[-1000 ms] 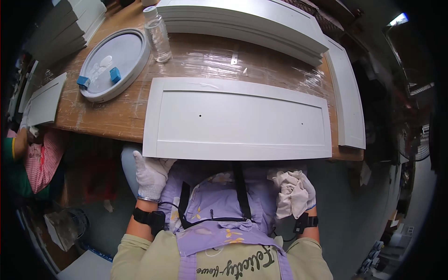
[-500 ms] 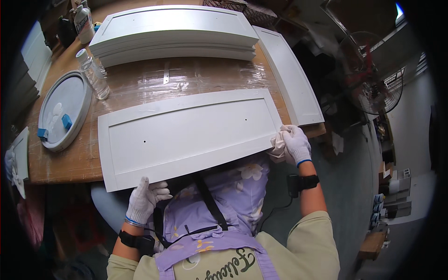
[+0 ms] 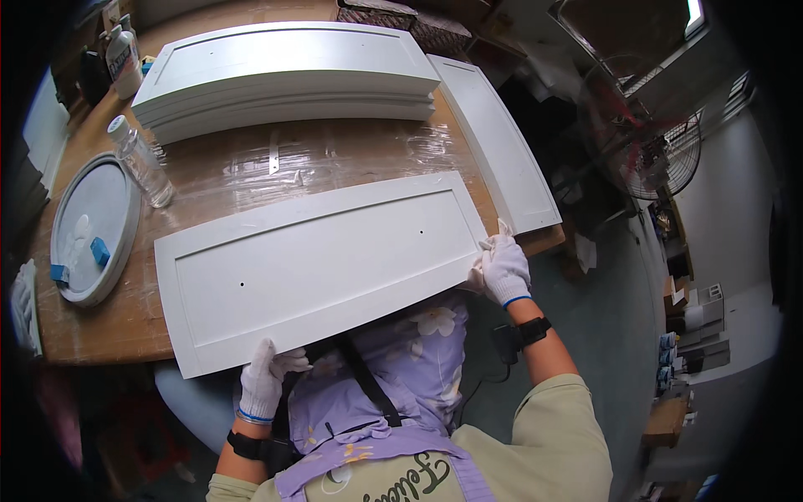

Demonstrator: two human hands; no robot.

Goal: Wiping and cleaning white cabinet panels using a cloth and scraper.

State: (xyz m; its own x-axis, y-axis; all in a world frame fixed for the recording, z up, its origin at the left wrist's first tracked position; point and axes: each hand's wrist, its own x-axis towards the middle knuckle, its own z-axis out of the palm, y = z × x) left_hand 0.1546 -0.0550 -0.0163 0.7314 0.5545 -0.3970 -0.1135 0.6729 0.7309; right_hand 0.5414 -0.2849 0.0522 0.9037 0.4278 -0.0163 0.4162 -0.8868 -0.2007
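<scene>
A white rectangular panel [image 3: 326, 268] with a recessed face and two small holes lies at the table's near edge, its front side jutting past it. At its near left, my gloved left hand [image 3: 264, 383] grips the front edge, thumb on top; part of the fingers is hidden. My gloved right hand [image 3: 506, 269] is closed on a pale cloth [image 3: 477, 274], which it presses against the panel's right end.
A stack of similar panels [image 3: 288, 79] stands at the back of the brown table [image 3: 226, 180]. Another panel [image 3: 502, 146] lies along the right side. At left are a clear bottle [image 3: 142, 167] and a round grey lid [image 3: 125, 238] with blue blocks. A fan [image 3: 661, 155] stands at far right.
The whole view has shifted slightly. My right hand with the cloth has come closer in against the panel's right end. My left hand has slid a little rightward along the front edge.
</scene>
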